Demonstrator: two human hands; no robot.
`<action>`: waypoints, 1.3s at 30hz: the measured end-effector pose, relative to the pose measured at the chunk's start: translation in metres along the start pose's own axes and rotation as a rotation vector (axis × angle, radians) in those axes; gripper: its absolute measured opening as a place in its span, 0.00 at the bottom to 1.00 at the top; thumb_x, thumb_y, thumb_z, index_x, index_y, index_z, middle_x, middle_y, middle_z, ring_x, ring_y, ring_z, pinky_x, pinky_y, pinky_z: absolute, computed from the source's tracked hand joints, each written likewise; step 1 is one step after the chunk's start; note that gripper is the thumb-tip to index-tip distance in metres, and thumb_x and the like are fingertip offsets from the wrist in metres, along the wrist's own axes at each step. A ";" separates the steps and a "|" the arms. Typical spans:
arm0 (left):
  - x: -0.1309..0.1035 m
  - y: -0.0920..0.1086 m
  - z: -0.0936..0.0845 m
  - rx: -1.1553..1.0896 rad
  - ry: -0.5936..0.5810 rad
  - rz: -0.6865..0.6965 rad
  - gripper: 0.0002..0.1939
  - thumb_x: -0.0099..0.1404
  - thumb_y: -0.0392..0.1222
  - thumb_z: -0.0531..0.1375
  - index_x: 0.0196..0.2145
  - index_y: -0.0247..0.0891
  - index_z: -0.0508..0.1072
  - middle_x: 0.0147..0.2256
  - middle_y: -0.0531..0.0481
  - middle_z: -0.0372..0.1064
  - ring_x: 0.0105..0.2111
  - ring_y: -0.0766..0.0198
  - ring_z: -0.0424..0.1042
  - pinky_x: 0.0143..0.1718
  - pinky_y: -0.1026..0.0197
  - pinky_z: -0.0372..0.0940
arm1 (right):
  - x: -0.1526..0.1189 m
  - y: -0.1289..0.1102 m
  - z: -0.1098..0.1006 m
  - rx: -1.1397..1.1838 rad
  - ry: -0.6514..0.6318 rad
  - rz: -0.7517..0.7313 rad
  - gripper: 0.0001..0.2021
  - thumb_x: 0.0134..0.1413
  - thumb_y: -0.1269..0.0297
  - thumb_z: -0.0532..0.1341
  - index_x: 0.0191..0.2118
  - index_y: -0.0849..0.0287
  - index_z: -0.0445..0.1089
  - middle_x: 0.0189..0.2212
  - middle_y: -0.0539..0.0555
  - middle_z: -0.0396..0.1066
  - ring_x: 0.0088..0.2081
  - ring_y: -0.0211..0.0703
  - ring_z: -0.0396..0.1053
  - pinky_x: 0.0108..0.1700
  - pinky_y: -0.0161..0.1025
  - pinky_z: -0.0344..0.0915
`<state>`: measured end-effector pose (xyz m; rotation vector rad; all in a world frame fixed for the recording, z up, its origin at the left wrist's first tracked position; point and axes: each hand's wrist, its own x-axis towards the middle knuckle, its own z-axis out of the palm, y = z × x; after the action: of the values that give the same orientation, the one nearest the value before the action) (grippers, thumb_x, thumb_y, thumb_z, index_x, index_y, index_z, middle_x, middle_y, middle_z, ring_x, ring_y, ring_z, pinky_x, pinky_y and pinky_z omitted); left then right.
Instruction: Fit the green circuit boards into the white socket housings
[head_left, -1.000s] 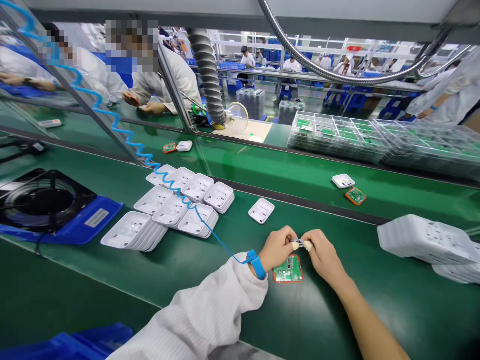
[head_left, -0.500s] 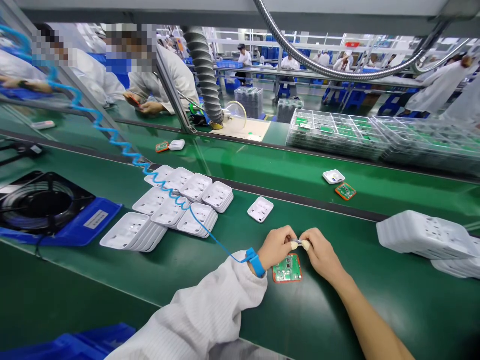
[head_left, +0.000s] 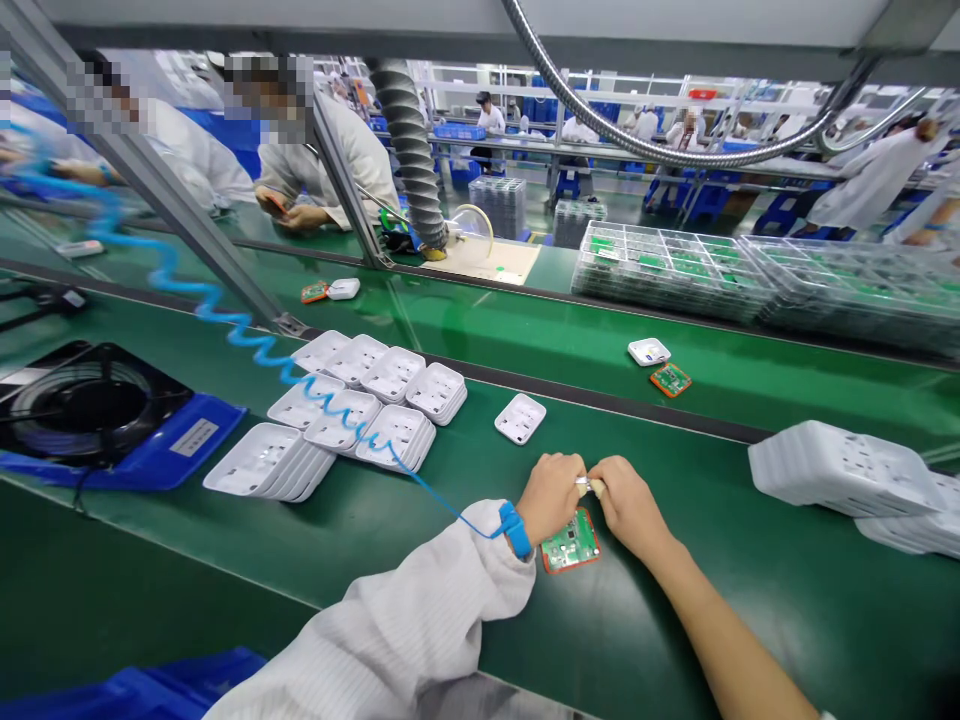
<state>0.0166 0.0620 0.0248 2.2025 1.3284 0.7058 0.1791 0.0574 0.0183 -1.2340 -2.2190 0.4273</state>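
Observation:
My left hand (head_left: 551, 495), with a blue wrist strap (head_left: 514, 528) on it, is closed in a pinch. Close beside it, my right hand (head_left: 628, 507) pinches too. Between the fingertips of both shows a small whitish and silvery piece (head_left: 587, 484), too small to name; pale covers sit on the fingertips. Below the hands a green circuit board (head_left: 574, 542) with an orange-red edge lies on the bench, partly covered by my left hand. A single white plastic cover (head_left: 520, 418) lies just beyond my hands.
Stacks of white covers (head_left: 259, 460) stand left, more (head_left: 844, 470) at right. A fan (head_left: 94, 405) sits far left. Blue coiled cord (head_left: 247, 340) runs to my wrist. Boards and covers lie on the green belt (head_left: 480, 325); clear trays (head_left: 667, 262) stand behind. A co-worker (head_left: 330, 150) sits opposite.
Both hands have shifted slightly left, still together on the small piece. The circuit board has turned a little, and the parts on the belt have moved left. The coiled cord has swung.

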 end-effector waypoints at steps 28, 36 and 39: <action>0.014 -0.034 -0.029 -0.223 0.180 -0.222 0.26 0.54 0.24 0.46 0.51 0.35 0.58 0.48 0.43 0.64 0.49 0.60 0.65 0.50 0.58 0.58 | 0.029 -0.032 0.007 -0.115 0.140 0.049 0.09 0.56 0.71 0.48 0.43 0.58 0.60 0.39 0.57 0.61 0.41 0.45 0.63 0.41 0.42 0.63; 0.009 -0.020 -0.024 -0.518 0.009 -0.232 0.29 0.51 0.27 0.49 0.52 0.37 0.60 0.48 0.47 0.65 0.47 0.62 0.65 0.50 0.58 0.59 | 0.028 -0.018 0.006 -0.247 0.133 0.018 0.15 0.53 0.75 0.47 0.44 0.61 0.63 0.40 0.59 0.63 0.42 0.47 0.63 0.43 0.43 0.63; 0.009 -0.017 -0.027 -0.596 0.022 -0.264 0.22 0.54 0.30 0.51 0.48 0.40 0.62 0.41 0.51 0.67 0.40 0.64 0.66 0.42 0.62 0.62 | 0.027 -0.020 0.007 -0.238 0.138 0.010 0.14 0.53 0.76 0.47 0.43 0.61 0.64 0.39 0.59 0.64 0.42 0.47 0.63 0.44 0.43 0.63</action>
<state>-0.0086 0.0810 0.0362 1.5234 1.1920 0.8850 0.1498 0.0703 0.0315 -1.3528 -2.1921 0.0792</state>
